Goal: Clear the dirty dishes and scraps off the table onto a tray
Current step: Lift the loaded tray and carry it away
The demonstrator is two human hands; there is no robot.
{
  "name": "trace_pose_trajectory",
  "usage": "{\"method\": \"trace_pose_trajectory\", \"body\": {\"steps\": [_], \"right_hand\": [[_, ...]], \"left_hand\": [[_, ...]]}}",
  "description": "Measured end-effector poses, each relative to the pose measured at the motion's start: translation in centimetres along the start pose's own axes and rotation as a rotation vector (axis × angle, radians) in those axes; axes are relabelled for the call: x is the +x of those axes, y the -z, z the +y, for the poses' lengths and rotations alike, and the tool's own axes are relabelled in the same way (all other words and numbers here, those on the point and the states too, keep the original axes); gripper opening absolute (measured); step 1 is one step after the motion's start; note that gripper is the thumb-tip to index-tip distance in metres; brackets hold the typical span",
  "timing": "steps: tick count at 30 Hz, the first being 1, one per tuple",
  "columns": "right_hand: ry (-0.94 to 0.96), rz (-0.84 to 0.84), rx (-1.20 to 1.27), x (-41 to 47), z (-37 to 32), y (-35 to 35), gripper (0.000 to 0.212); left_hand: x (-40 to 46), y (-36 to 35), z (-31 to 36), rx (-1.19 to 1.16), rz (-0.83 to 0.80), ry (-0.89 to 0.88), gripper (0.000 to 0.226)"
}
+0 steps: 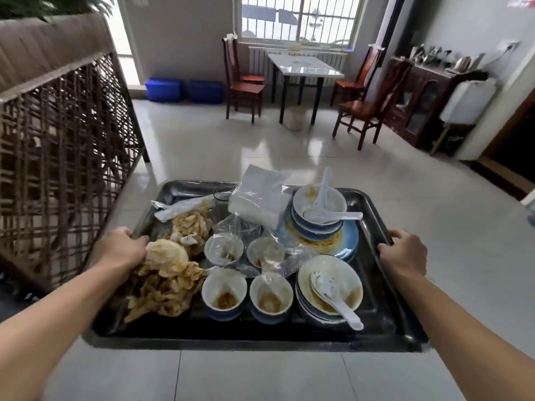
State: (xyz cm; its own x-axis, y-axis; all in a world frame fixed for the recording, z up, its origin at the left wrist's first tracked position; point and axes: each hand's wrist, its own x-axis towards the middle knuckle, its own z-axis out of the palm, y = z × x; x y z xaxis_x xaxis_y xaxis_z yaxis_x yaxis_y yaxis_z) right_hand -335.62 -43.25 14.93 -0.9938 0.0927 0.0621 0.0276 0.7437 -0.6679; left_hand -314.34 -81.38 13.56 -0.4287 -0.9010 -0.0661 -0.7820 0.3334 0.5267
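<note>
The tray [373, 322] is packed: soiled napkins [168, 282] crowd its left side, small cups [224, 293] fill the middle, stacked bowls [330, 287] with spoons stand at right. Only the near strip lies bare. A lattice screen [63, 157] walls off the left; open floor [220, 146] stretches ahead to the desk [304, 68] and chairs [244, 88].

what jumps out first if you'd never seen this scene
A loaded metal tray carried over the tiled floor, the left hand and right hand gripping its side rims. Stained crumpled napkins fill its left side; sauce-smeared bowls with white spoons sit on the right.
</note>
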Motion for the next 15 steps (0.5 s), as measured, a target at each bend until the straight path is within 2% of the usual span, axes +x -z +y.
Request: {"method": "trace_pose_trajectory", "body": {"steps": [8,15], "right_hand": [[0.009,-0.024,0.019,16.8,-10.8,-11.3,0.036],[0.107,-0.117,0.016,34.0,-21.7,-21.7,0.031]], "left_hand": [[17.4,-4.0,8.5,-0.003,0.027,0.074,0.026],[33.8,-8.0,16.8,-0.018,0.084,0.165,0.027]]}}
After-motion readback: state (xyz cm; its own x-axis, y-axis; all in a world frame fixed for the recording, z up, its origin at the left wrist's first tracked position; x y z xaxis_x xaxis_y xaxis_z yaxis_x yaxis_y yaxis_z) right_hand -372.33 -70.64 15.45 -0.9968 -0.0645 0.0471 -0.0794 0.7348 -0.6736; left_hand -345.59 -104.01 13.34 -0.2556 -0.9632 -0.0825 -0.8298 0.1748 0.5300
